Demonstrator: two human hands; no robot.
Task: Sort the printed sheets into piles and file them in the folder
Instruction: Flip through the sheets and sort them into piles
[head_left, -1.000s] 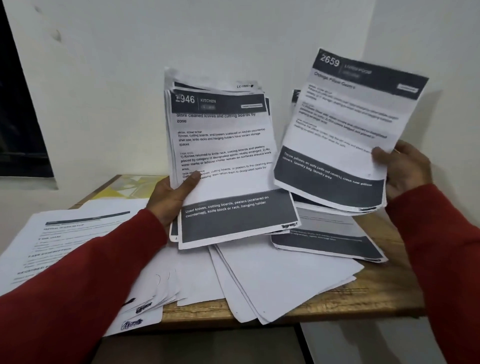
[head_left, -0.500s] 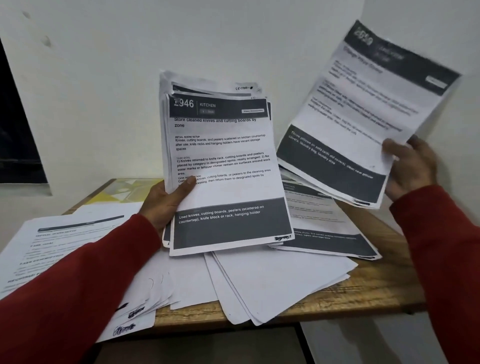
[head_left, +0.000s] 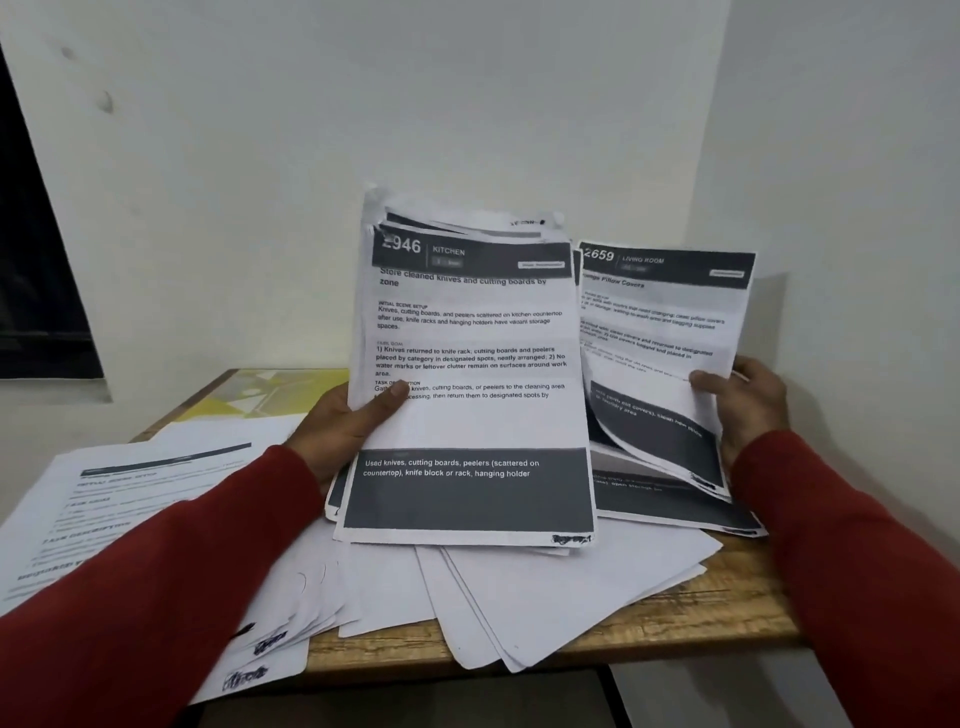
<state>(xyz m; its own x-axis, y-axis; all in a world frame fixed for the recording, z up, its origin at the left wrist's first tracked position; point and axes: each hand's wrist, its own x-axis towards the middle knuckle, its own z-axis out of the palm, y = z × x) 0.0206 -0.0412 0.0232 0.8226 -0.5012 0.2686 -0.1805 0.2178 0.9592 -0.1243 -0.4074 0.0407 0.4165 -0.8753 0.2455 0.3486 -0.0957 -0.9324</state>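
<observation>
My left hand (head_left: 348, 426) grips an upright stack of printed sheets (head_left: 472, 364); the front page is headed "2946 KITCHEN", and my thumb lies across its left edge. My right hand (head_left: 743, 405) pinches a single sheet headed "2659 LIVING ROOM" (head_left: 660, 332) by its right edge, just right of the stack and curling down onto a small printed pile (head_left: 670, 506) on the wooden table (head_left: 727, 613). A yellow folder (head_left: 270, 395) lies at the table's far left, partly under papers.
Blank-side-up sheets (head_left: 545, 597) fan over the table's front edge. Another printed pile (head_left: 130, 499) lies at the left, overhanging the table. White walls close in behind and at the right. A dark window edge (head_left: 31, 260) is at the far left.
My right hand has brought the "2659" sheet down and left from high at the right to beside the stack, above the right-hand pile. The left hand's stack has stayed roughly in place.
</observation>
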